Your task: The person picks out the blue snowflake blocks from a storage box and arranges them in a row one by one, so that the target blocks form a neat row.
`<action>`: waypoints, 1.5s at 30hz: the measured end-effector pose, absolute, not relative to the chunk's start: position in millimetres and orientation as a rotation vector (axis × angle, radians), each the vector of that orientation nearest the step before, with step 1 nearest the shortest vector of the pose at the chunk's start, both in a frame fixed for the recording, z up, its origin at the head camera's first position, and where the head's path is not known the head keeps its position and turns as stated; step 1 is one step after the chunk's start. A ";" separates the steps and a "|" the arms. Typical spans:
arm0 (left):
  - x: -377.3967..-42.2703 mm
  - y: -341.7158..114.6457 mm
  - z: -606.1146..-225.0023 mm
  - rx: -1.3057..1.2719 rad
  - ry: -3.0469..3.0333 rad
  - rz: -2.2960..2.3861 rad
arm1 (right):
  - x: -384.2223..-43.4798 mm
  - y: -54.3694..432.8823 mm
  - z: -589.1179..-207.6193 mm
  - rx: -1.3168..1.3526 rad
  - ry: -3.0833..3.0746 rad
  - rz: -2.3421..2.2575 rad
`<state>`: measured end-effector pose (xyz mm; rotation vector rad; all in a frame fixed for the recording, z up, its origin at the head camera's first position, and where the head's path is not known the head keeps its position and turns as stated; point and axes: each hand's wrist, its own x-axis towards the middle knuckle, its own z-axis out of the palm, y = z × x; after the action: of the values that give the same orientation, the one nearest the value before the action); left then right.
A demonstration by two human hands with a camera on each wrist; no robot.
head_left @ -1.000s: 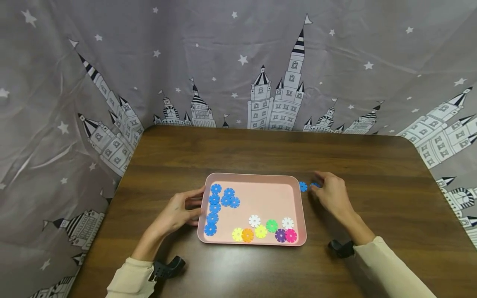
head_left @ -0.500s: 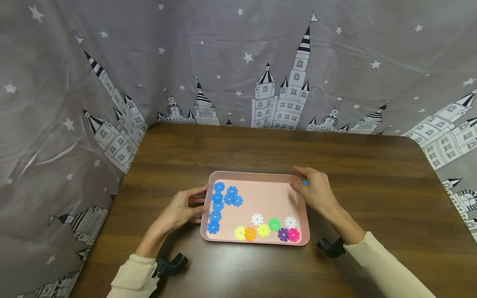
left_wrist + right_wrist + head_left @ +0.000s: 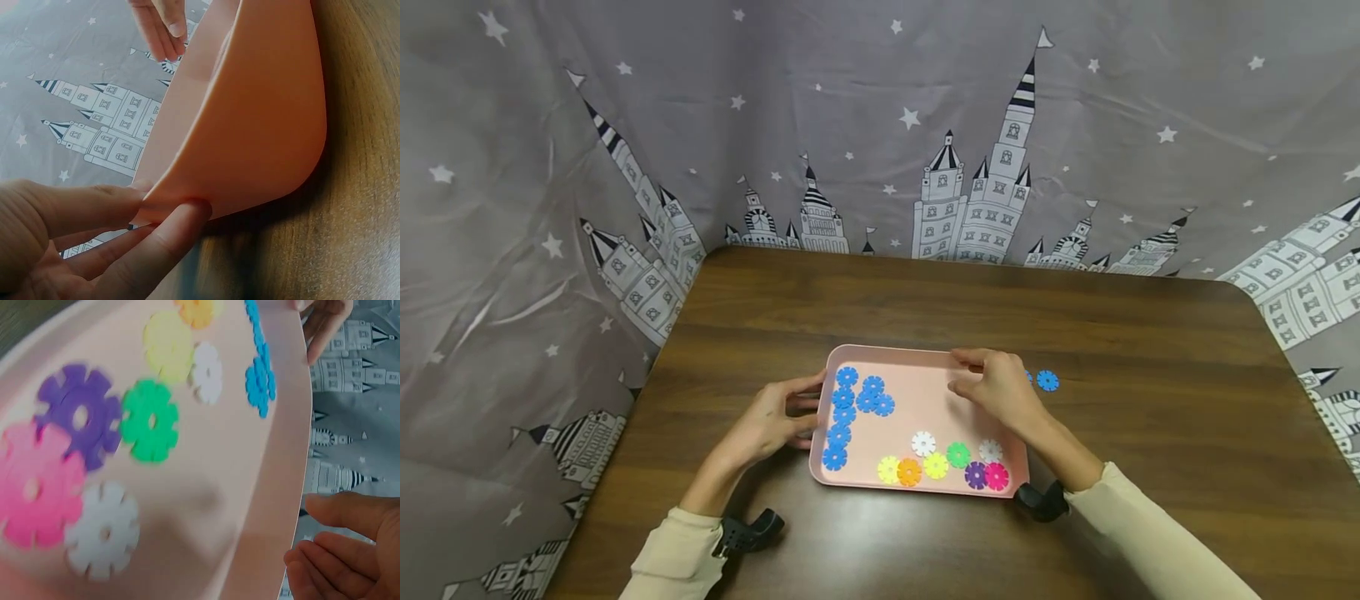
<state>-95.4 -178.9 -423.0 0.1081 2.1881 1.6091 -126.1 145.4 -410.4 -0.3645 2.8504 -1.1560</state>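
The pink tray (image 3: 921,400) sits at lower centre of the head view: a smooth rectangle with rounded corners and a thin raised rim. My left hand (image 3: 772,421) pinches its left wall between thumb and fingers. My right hand (image 3: 1000,387) is over the tray's upper right, fingers loosely bent and apart, holding nothing. Smooth tray floor spans the gap between that hand and the blue pieces (image 3: 839,436), which form a column along the left wall and a cluster beside it.

Along the lower wall lie round, flat, notched pieces: yellow pieces (image 3: 936,457), an orange piece (image 3: 909,467), a green piece (image 3: 958,449), a purple piece (image 3: 972,481), a pink piece (image 3: 997,483) and white pieces (image 3: 923,437).

Outside the right rim, a loose blue disc (image 3: 1048,374) lies on the table (image 3: 880,308); another is partly hidden by my right hand. Wood-grained surface extends beyond every rim, meeting a creased grey curtain (image 3: 820,117) at the far edge.
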 end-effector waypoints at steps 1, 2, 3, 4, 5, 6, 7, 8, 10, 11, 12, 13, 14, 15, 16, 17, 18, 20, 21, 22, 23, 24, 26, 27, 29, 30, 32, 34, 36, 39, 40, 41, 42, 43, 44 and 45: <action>-95.4 -178.6 -423.0 0.106 2.184 1.612 | -125.7 142.8 -410.7 -0.371 2.832 -1.164; -95.4 -178.3 -422.9 0.104 2.182 1.613 | -125.3 140.3 -410.8 -0.374 2.819 -1.166; -95.7 -178.0 -423.0 0.104 2.175 1.617 | -125.0 137.9 -411.1 -0.377 2.821 -1.157; -95.8 -177.6 -423.1 0.107 2.176 1.616 | -124.7 135.7 -411.6 -0.382 2.828 -1.139; -96.1 -177.3 -423.2 0.106 2.177 1.618 | -124.6 133.6 -412.3 -0.385 2.840 -1.121; -96.4 -177.2 -423.4 0.108 2.178 1.619 | -124.5 131.3 -412.8 -0.391 2.850 -1.106; -96.5 -177.1 -423.6 0.110 2.177 1.621 | -124.3 128.8 -413.3 -0.394 2.851 -1.098; -96.7 -177.2 -423.8 0.112 2.174 1.625 | -124.2 126.3 -413.8 -0.405 2.851 -1.090; -97.1 -178.0 -424.4 0.112 2.165 1.637 | -124.0 121.0 -415.2 -0.423 2.825 -1.101; -97.4 -178.5 -424.6 0.112 2.159 1.643 | -123.8 118.2 -415.9 -0.424 2.799 -1.120; -97.5 -179.0 -424.8 0.114 2.152 1.649 | -123.4 115.3 -416.3 -0.424 2.767 -1.141; -97.4 -179.4 -424.8 0.117 2.147 1.653 | -123.2 112.4 -417.0 -0.422 2.742 -1.153; -97.3 -179.9 -424.9 0.120 2.143 1.657 | -123.0 109.6 -417.7 -0.427 2.730 -1.155; -97.3 -180.2 -424.9 0.122 2.139 1.661 | -122.8 106.7 -418.4 -0.427 2.717 -1.159; -97.3 -180.5 -424.8 0.125 2.140 1.660 | -122.7 103.9 -419.0 -0.427 2.707 -1.159; -97.2 -180.8 -424.8 0.131 2.139 1.662 | -122.6 101.1 -419.6 -0.428 2.698 -1.163; -97.1 -181.0 -424.7 0.136 2.141 1.661 | -122.5 98.6 -420.2 -0.432 2.690 -1.167; -97.3 -181.4 -424.7 0.140 2.147 1.659 | -122.5 93.9 -421.9 -0.436 2.682 -1.173; -97.5 -181.5 -424.7 0.140 2.147 1.660 | -122.6 91.7 -422.9 -0.433 2.675 -1.177; -97.5 -181.6 -424.7 0.143 2.148 1.660 | -122.7 89.5 -423.8 -0.432 2.670 -1.179; -97.4 -181.7 -424.8 0.145 2.146 1.662 | -122.7 87.5 -424.8 -0.434 2.669 -1.178; -97.3 -181.8 -424.9 0.144 2.143 1.664 | -122.7 85.5 -425.7 -0.438 2.664 -1.183; -96.9 -181.8 -425.0 0.147 2.137 1.669 | -122.6 81.5 -426.8 -0.449 2.663 -1.171; -96.6 -181.9 -425.1 0.146 2.136 1.669 | -122.6 79.6 -427.2 -0.460 2.655 -1.175; -96.1 -182.2 -425.4 0.143 2.136 1.669 | -122.7 76.1 -427.9 -0.491 2.648 -1.177; -96.0 -182.3 -425.7 0.138 2.134 1.671 | -122.9 74.3 -428.3 -0.508 2.650 -1.171; -95.9 -182.5 -426.3 0.129 2.135 1.668 | -123.4 71.0 -429.4 -0.541 2.655 -1.162; -96.0 -182.5 -426.9 0.117 2.133 1.667 | -123.6 67.7 -430.2 -0.567 2.658 -1.157; -95.9 -182.5 -427.5 0.110 2.128 1.669 | -123.8 64.3 -431.3 -0.591 2.661 -1.146; -95.7 -182.7 -427.6 0.103 2.126 1.670 | -123.7 58.9 -431.8 -0.625 2.653 -1.131; -95.6 -182.9 -427.6 0.104 2.123 1.673 | -123.6 57.0 -432.0 -0.634 2.651 -1.122; -95.4 -183.1 -427.4 0.107 2.119 1.677 | -123.7 55.0 -432.2 -0.634 2.645 -1.114; -95.1 -183.1 -427.2 0.113 2.116 1.682 | -123.6 53.1 -432.2 -0.637 2.641 -1.102; -94.9 -183.2 -427.0 0.112 2.113 1.687 | -123.5 51.3 -432.0 -0.641 2.636 -1.095; -94.7 -183.3 -426.9 0.110 2.106 1.695 | -123.6 49.6 -431.9 -0.642 2.631 -1.087; -94.4 -183.4 -426.8 0.116 2.101 1.699 | -123.7 48.0 -432.2 -0.646 2.625 -1.080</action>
<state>-94.4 -183.4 -426.8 0.1159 2.1012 1.6991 -123.7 48.0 -432.2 -0.6457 2.6247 -1.0804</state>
